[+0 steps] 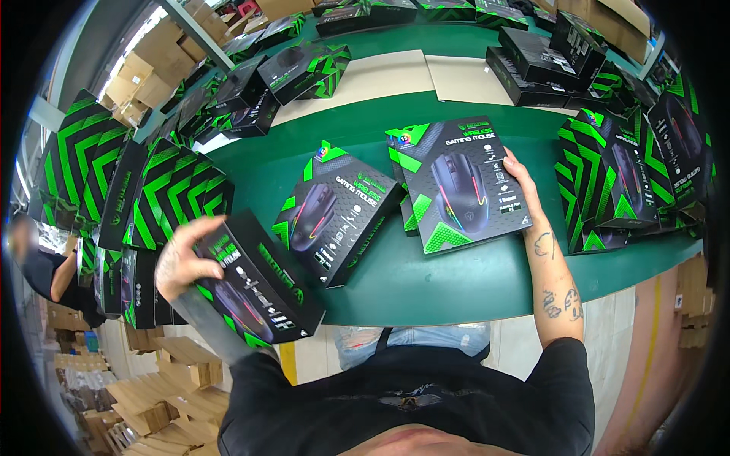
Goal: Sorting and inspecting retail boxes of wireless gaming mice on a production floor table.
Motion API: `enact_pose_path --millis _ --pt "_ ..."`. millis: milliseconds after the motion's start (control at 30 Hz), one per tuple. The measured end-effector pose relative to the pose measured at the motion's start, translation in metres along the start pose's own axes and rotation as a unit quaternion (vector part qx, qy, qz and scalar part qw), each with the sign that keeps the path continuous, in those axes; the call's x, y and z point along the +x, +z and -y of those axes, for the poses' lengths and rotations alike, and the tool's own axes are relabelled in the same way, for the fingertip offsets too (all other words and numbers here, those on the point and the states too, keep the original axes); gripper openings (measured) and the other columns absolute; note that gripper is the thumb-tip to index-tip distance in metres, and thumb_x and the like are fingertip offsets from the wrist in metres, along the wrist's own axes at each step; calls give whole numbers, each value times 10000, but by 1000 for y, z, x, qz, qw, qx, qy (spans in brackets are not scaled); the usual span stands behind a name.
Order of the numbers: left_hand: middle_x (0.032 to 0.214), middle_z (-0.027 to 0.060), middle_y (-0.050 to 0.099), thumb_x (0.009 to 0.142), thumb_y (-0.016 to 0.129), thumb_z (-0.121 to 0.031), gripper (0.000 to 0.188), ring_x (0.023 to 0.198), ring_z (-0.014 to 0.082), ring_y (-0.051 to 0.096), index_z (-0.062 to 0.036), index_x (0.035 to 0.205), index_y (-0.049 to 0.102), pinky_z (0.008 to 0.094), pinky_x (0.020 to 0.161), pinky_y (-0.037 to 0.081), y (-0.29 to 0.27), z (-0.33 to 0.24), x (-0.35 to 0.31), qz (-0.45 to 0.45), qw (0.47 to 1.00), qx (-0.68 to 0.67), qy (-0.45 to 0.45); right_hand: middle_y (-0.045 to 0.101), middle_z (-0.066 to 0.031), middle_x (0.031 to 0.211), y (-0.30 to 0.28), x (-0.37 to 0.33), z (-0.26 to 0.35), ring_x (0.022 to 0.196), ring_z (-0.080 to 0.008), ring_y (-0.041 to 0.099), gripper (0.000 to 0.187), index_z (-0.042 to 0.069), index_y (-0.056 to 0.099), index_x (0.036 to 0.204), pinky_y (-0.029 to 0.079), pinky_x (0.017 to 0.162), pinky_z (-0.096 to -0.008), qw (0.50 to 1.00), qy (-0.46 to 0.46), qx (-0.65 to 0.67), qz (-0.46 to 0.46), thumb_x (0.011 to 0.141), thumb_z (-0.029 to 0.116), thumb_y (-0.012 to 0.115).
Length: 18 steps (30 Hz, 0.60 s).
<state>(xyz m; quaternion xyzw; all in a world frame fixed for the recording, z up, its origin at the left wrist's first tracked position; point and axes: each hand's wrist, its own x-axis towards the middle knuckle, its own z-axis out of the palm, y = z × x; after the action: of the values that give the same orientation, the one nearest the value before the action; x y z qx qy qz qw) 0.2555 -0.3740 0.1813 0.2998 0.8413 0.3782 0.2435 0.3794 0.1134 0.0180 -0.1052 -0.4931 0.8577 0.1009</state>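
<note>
My left hand (182,258) grips the upper end of a black and green gaming mouse box (266,285), thumb on its printed front; the box tilts at the table's near left edge. My right hand (522,176) holds another mouse box (460,190) by its right side, fingers mostly hidden behind it. That box faces up, with a picture of a dark mouse, and part of a further green-patterned box shows behind its left edge. Between my hands a third mouse box (331,216) lies face up on the green table (395,296).
Stacked mouse boxes (182,190) stand at the left, and more boxes (623,167) at the right. Flat cardboard sheets (365,83) lie at the back with boxes around them. A person (53,262) is at the far left. Cardboard pieces (160,395) lie below, left.
</note>
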Motion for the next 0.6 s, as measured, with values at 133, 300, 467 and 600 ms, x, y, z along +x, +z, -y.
enact_pose_path --millis 133,300,467,600 --pt "1006 128 641 475 808 -589 937 965 249 607 32 1142 588 364 845 457 -31 -43 99 128 961 172 173 540 -103 1226 -5 -2 0 1069 -157 548 603 31 390 1369 433 913 -272 1000 -8 -25 -7 861 319 539" --pt "1230 141 562 527 795 -545 792 1164 286 517 -19 1099 642 393 973 411 39 -71 205 209 894 290 269 537 -108 1232 -5 -1 -3 1055 -151 555 603 19 391 1366 440 901 -267 999 -17 -48 1 865 329 521" --pt "1429 148 365 634 783 -427 839 1302 351 371 -94 1331 457 418 1054 330 49 -47 174 -44 913 305 267 527 -114 1254 -1 -3 1 1105 -168 525 619 10 389 1367 382 960 -272 996 -11 -86 4 861 340 520" --pt "1487 201 233 355 762 -721 1285 1368 363 254 -90 1403 368 484 1074 275 58 -12 98 -71 956 165 231 530 -116 1241 -6 -6 -1 1084 -166 542 627 10 385 1367 417 932 -274 998 -3 -62 -19 851 334 534"
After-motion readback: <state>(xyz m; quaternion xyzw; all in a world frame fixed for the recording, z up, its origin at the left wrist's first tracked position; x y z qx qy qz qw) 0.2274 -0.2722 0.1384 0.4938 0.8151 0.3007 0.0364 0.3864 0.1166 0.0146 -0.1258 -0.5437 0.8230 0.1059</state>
